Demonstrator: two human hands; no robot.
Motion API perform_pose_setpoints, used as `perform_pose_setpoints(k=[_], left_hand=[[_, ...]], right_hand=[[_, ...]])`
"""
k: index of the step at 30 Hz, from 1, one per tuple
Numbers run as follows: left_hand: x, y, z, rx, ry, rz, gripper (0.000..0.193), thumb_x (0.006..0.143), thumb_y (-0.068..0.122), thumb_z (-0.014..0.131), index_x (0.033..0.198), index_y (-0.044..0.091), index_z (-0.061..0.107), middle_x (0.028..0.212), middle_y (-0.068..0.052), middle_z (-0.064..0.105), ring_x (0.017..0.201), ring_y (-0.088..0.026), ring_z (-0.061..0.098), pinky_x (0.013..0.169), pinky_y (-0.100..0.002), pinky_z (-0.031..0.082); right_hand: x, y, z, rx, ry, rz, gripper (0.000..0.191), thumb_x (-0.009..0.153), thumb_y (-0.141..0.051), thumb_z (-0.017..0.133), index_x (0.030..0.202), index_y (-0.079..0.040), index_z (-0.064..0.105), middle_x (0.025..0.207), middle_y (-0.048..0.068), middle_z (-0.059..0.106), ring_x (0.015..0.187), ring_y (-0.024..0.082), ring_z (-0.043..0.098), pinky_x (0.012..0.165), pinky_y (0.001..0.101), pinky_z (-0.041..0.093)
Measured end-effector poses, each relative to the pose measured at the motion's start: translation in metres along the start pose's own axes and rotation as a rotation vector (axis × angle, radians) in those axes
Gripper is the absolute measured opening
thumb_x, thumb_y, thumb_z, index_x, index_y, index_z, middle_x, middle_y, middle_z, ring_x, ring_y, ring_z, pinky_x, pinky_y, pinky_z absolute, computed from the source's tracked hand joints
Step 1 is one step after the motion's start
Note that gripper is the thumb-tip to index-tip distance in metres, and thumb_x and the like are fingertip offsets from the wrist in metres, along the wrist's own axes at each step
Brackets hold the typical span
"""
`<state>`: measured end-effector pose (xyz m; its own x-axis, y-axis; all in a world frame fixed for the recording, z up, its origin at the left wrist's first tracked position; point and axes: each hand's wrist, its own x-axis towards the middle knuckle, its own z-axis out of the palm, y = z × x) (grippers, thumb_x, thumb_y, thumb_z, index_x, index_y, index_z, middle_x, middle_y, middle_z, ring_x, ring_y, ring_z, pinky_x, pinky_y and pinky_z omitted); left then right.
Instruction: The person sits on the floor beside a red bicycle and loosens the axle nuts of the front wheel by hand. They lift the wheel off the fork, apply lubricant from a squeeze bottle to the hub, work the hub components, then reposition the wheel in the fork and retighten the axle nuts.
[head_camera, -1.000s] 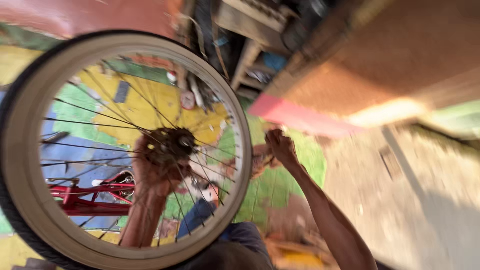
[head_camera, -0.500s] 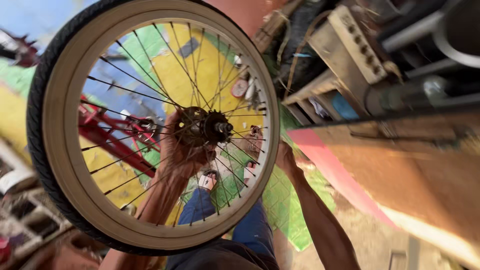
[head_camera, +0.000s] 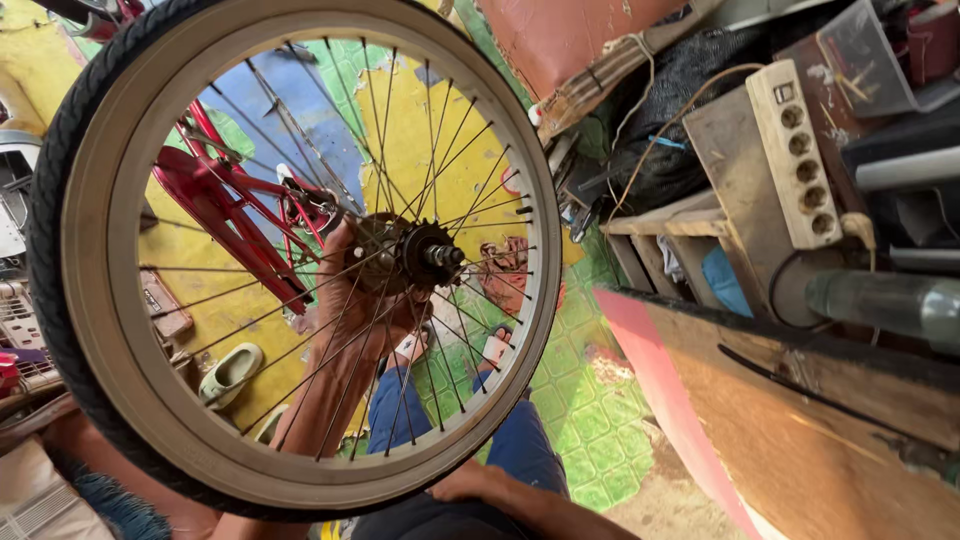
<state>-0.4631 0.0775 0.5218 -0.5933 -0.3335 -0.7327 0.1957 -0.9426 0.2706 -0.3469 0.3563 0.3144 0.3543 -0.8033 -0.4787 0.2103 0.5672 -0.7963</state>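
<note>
Bare forearms, blue jeans (head_camera: 400, 410)

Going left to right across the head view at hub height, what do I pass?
Tyre → red bike frame → left hand → wheel hub → wooden crate → power strip → grey pipe.

A red bicycle frame (head_camera: 225, 215) lay on the painted floor (head_camera: 585, 420). A pale sandal (head_camera: 228, 372) sat nearby. A white power strip (head_camera: 795, 150) rested on a wooden shelf (head_camera: 720, 160).
</note>
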Motion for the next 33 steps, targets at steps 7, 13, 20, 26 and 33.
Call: perform_pose_setpoints(k=[7, 13, 20, 26, 33], left_hand=[[-0.002, 0.002, -0.009, -0.046, 0.044, 0.053, 0.039, 0.091, 0.054, 0.066, 0.104, 0.018, 0.071, 0.09, -0.002, 0.074, 0.071, -0.021, 0.07, 0.053, -0.037, 0.054], [-0.001, -0.002, -0.016, -0.089, 0.071, 0.081, 0.04, 0.092, 0.055, 0.065, 0.105, 0.018, 0.071, 0.089, -0.002, 0.074, 0.069, -0.021, 0.07, 0.052, -0.035, 0.054], [0.007, -0.011, -0.024, -0.045, -0.048, 0.048, 0.042, 0.09, 0.057, 0.062, 0.104, 0.018, 0.07, 0.087, -0.003, 0.074, 0.063, -0.023, 0.069, 0.048, -0.036, 0.054], [0.021, -0.026, -0.053, -0.027, 0.016, 0.044, 0.045, 0.086, 0.059, 0.06, 0.108, 0.021, 0.07, 0.087, -0.002, 0.075, 0.06, -0.021, 0.068, 0.048, -0.035, 0.052], [0.031, -0.027, -0.092, -0.037, 0.057, 0.0, 0.042, 0.088, 0.059, 0.061, 0.106, 0.022, 0.07, 0.082, -0.001, 0.073, 0.057, -0.019, 0.066, 0.046, -0.035, 0.051]], right_hand=[[-0.013, -0.013, 0.002, -0.023, -0.094, 0.056, 0.016, 0.099, -0.014, 0.064, 0.11, -0.002, 0.064, 0.1, 0.009, 0.066, 0.089, 0.02, 0.058, 0.081, 0.034, 0.048], [-0.018, -0.016, 0.004, 0.017, -0.197, 0.095, 0.024, 0.097, -0.01, 0.065, 0.119, -0.002, 0.069, 0.109, 0.007, 0.072, 0.098, 0.019, 0.062, 0.088, 0.0328, 0.049], [-0.042, -0.011, -0.011, -0.028, -0.467, -0.035, 0.02, 0.103, -0.021, 0.069, 0.112, -0.003, 0.071, 0.098, 0.001, 0.072, 0.098, 0.01, 0.063, 0.089, 0.0276, 0.052], [-0.121, 0.014, -0.106, -0.716, 0.201, 0.249, 0.027, 0.083, -0.015, 0.069, 0.109, -0.009, 0.068, 0.103, 0.01, 0.063, 0.102, 0.029, 0.06, 0.081, 0.0473, 0.05], [-0.119, 0.025, -0.099, -0.712, 0.472, 0.255, 0.006, 0.082, -0.014, 0.063, 0.088, -0.012, 0.065, 0.089, 0.01, 0.064, 0.091, 0.033, 0.065, 0.075, 0.0474, 0.052]])
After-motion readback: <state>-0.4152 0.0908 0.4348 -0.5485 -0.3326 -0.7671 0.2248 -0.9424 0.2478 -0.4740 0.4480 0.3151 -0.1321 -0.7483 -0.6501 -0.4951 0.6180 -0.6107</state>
